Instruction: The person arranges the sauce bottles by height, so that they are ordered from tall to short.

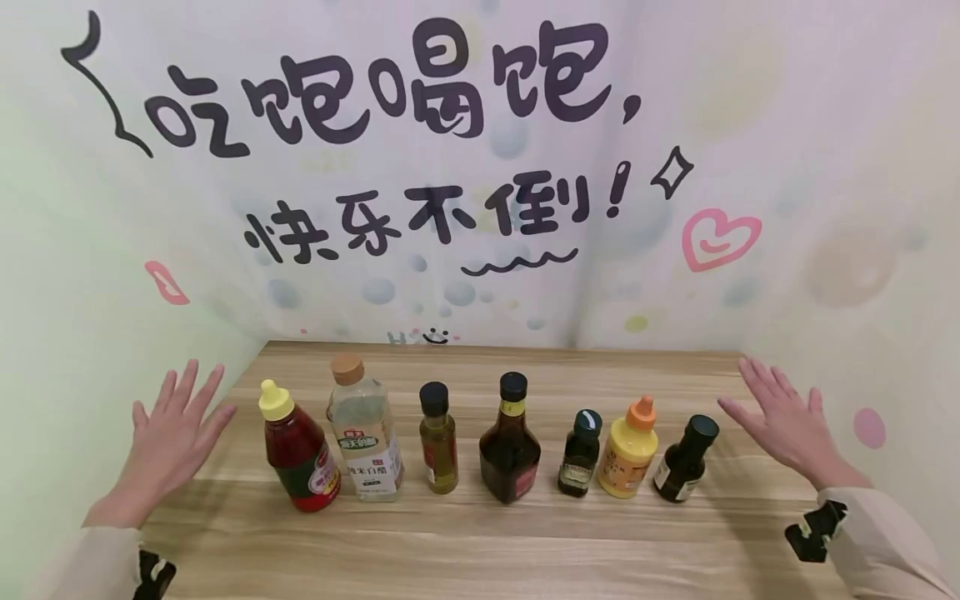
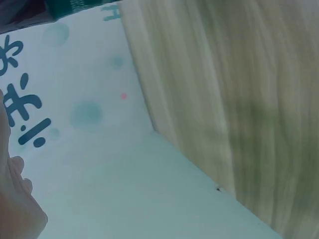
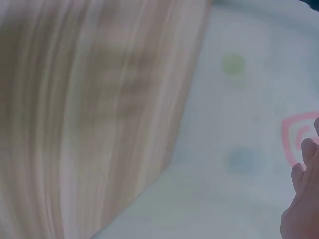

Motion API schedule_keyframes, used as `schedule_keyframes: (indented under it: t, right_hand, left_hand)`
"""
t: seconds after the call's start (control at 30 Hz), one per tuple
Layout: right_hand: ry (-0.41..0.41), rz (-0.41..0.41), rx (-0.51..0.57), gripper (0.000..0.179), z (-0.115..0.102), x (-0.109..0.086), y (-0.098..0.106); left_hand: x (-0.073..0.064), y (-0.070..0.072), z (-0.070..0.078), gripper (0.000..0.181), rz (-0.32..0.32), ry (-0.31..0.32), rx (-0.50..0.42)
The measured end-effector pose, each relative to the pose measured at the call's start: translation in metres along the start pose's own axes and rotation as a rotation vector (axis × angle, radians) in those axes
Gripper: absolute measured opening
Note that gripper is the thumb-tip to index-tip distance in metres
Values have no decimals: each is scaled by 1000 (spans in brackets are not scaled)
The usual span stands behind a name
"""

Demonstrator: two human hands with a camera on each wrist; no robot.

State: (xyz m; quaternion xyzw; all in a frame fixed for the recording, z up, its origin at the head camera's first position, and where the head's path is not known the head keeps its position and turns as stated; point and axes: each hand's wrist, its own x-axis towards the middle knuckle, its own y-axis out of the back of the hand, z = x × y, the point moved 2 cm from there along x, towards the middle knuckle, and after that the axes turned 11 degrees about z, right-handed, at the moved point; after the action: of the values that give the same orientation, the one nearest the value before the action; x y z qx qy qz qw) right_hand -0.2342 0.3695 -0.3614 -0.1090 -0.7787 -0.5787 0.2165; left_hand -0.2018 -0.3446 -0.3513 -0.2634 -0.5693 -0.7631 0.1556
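My left hand (image 1: pixel 168 442) is held up at the left side of the table with its fingers spread straight, holding nothing. On the right my right hand (image 1: pixel 787 425) is raised likewise, fingers straight and apart. Between them bottles stand upright in a row. Nearest the left hand is a red sauce squeeze bottle (image 1: pixel 303 454) with a yellow cap, beside a clear white vinegar bottle (image 1: pixel 366 442). A small oil bottle (image 1: pixel 439 442) and a dark sauce bottle (image 1: pixel 511 446) occupy the middle. A small dark jar (image 1: pixel 580 458), a yellow squeeze bottle (image 1: pixel 628 450) and a small black-capped bottle (image 1: pixel 684 462) follow rightward.
The wood-grain table (image 1: pixel 420 554) is bordered by a printed white curtain (image 1: pixel 480 308) at the back and pale walls on both sides. Dark wrist straps with devices sit at both sleeves (image 1: pixel 885 533).
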Motion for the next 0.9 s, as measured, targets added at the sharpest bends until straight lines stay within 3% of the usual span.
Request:
schedule_keyframes:
  t: [0.3, 0.67, 0.9]
  right_hand:
    - [49, 71, 66, 67, -15, 11, 22]
    - [155, 107, 225, 62, -43, 27, 41]
    - [125, 102, 166, 61, -63, 38, 50]
  left_hand:
    - [9, 19, 18, 59, 92, -33, -37]
    - [18, 37, 35, 62, 102, -44, -148]
    - [25, 49, 45, 61, 116, -84, -205]
